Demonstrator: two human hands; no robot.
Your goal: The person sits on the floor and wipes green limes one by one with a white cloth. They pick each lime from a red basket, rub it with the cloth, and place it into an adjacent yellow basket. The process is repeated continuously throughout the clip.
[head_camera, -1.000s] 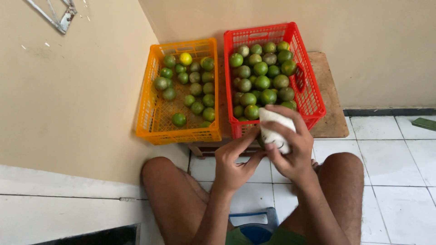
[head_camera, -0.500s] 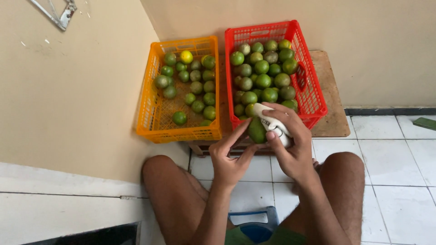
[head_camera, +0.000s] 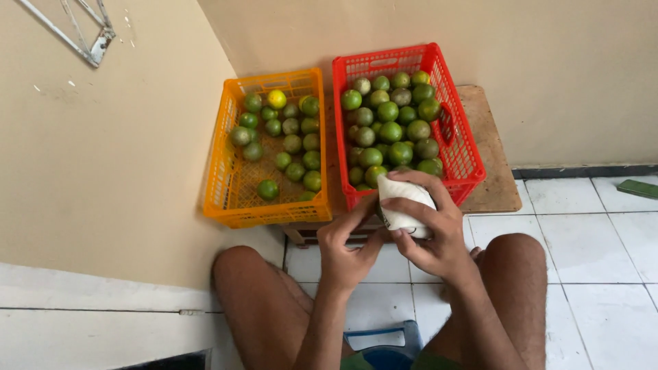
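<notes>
The cloth [head_camera: 404, 204] is now covering the lime that was showing half a second ago. Right hand [head_camera: 430, 226] fingers are clamped on the cloth; left hand [head_camera: 345, 248] fingers are pinching its lower edge. Red crate [head_camera: 462, 147] and orange crate [head_camera: 223, 178] are sitting behind, on the tabletop [head_camera: 490, 144].

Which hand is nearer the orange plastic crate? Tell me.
Left. The left hand sits just below the orange plastic crate's near right corner; the right hand is farther right, before the red plastic crate.
</notes>
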